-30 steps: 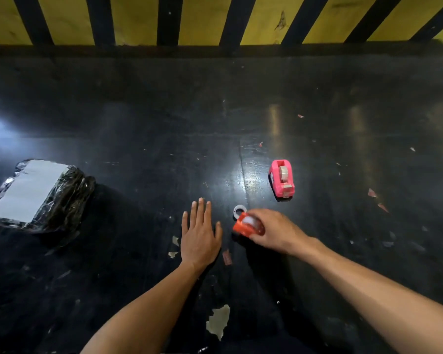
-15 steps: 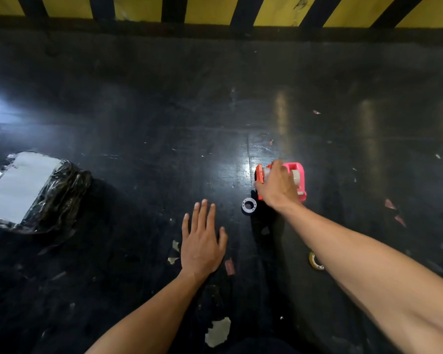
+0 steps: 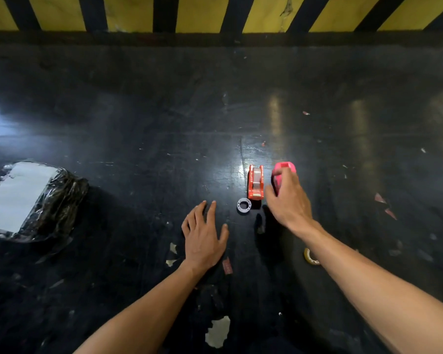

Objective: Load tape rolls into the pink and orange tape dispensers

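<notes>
The orange tape dispenser (image 3: 255, 182) stands on the dark floor with a clear tape roll in it. Just to its right, my right hand (image 3: 288, 198) is closed around the pink tape dispenser (image 3: 283, 172), whose near end is hidden under my fingers. A small white ring-shaped core (image 3: 244, 205) lies just in front of the orange dispenser. A yellowish tape roll (image 3: 310, 257) lies partly hidden behind my right forearm. My left hand (image 3: 202, 235) rests flat on the floor, fingers spread, holding nothing.
A parcel wrapped in black plastic with a white label (image 3: 28, 199) lies at the left. A yellow-and-black striped wall (image 3: 215, 14) bounds the far side. Paper scraps (image 3: 218, 330) and peeled patches dot the glossy floor.
My right hand carried the orange dispenser from near my left hand up beside the pink one, let it go, and now grips the pink dispenser. My left hand stayed flat.
</notes>
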A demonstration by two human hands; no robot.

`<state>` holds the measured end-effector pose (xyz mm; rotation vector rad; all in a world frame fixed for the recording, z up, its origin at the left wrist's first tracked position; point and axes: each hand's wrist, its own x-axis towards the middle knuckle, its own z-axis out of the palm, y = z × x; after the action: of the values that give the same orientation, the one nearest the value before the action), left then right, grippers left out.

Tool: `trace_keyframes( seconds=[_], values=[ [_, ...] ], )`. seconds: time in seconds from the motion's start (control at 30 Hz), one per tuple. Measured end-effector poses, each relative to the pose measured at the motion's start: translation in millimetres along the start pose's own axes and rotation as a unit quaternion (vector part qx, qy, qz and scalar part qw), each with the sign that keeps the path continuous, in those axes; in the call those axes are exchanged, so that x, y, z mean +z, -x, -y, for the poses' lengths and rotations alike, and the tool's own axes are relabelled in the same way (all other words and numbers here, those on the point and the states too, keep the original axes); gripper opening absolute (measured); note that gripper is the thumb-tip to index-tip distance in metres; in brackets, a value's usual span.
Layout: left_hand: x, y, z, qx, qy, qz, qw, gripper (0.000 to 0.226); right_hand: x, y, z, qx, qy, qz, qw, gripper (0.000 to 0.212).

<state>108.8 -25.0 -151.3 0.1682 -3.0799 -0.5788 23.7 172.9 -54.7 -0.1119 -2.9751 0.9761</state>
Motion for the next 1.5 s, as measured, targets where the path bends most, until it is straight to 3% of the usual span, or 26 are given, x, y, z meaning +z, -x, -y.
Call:
trace_keyframes(
  seconds=[0.1, 0.17, 0.3, 0.37, 0.47, 0.63, 0.73, 0.83, 0.9, 1.07, 1.37, 1.5],
  values=[
    [-1.9, -13.3, -21.1, 0.027, 0.028, 0.009, 0.999, 0.07, -16.3, 24.5, -35.1, 0.024, 0.058, 0.049, 0.997, 0.019],
    [-2.0, -21.2, -36.0, 0.041, 0.043, 0.026, 0.998, 0.074, -28.0, 39.8, -54.4, 0.058, 0.132, 0.12, 0.982, 0.032],
    [0.0, -32.9, -56.2, 0.048, 0.066, 0.064, 0.995, 0.076, -43.4, 68.3, -72.7, 0.156, 0.249, 0.258, 0.92, 0.069],
    [-0.7, -37.6, -60.3, 0.037, 0.068, 0.064, 0.995, 0.065, -43.0, 77.2, -74.5, 0.185, 0.255, 0.299, 0.901, 0.07],
    [-4.5, -41.7, -58.2, 0.04, 0.1, 0.059, 0.992, 0.041, -37.5, 78.3, -68.6, 0.166, 0.235, 0.324, 0.901, 0.047],
    [-18.4, -40.1, -36.4, 0.011, 0.113, 0.044, 0.993, 0.038, -13.4, 59.0, -33.2, 0.03, 0.172, 0.356, 0.918, 0.035],
    [-31.5, -46.9, -16.3, -0.03, 0.103, 0.025, 0.994, 0.038, 8.8, 43.2, -0.6, -0.092, 0.151, 0.326, 0.929, 0.035],
    [-45.4, -62.3, 0.3, -0.055, 0.098, 0.005, 0.994, 0.039, 27.0, 19.7, 28.9, -0.217, 0.189, 0.211, 0.934, 0.035],
    [-53.3, -74.5, 7.2, -0.065, 0.094, -0.01, 0.993, 0.037, 34.2, -0.5, 43.3, -0.256, 0.228, 0.141, 0.929, 0.035],
    [-59.4, -100.4, 11.5, -0.056, 0.097, -0.005, 0.994, 0.037, 49.1, -43.3, 56.9, -0.262, 0.284, 0.103, 0.917, 0.034],
    [-39.0, -105.1, 11.6, -0.065, 0.102, 0.033, 0.992, 0.042, 73.3, -54.9, 51.5, -0.231, 0.368, 0.156, 0.887, 0.027],
    [-43.1, -108.4, 8.6, -0.095, 0.119, 0.073, 0.986, 0.067, 64.4, -53.7, 50.9, -0.23, 0.341, 0.15, 0.899, 0.046]
  ],
)
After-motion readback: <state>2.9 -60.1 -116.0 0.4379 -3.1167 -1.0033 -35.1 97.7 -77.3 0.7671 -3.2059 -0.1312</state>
